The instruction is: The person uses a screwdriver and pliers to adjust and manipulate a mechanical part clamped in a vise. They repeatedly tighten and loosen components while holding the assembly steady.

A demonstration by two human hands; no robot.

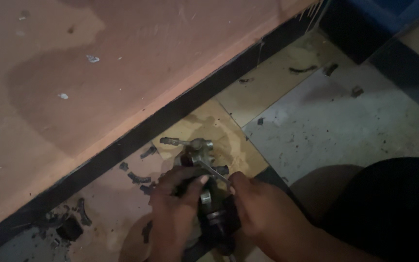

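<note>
**Two hands at a metal assembly on a littered floor**

A dark-clad leg (389, 208) filled the lower right corner, nearest the camera, with the person's bare knee beside it. Ahead of it, the right hand (260, 208) was clenched on a slim metal tool (214, 172), its shaft slanting up and to the left across the metal assembly (202, 179). The left hand (173, 208) wrapped the assembly's left side, fingers (190, 182) curled over its top. The assembly sat on the floor between both hands, its long axis running from the person toward the low wall, with a thin fitting (170, 141) jutting left from its far end and a dark rounded end near the wrists.

The black baseboard (136, 138) crossed the view on a diagonal just beyond the assembly's far end, closing off room in that direction beneath the pinkish wall (98, 73). Open tiled floor (345, 126) lay to the right, specked with grime. To the left, dark curved fragments (139, 177) and a dark block (70, 228) crowded the strip along the baseboard.
</note>
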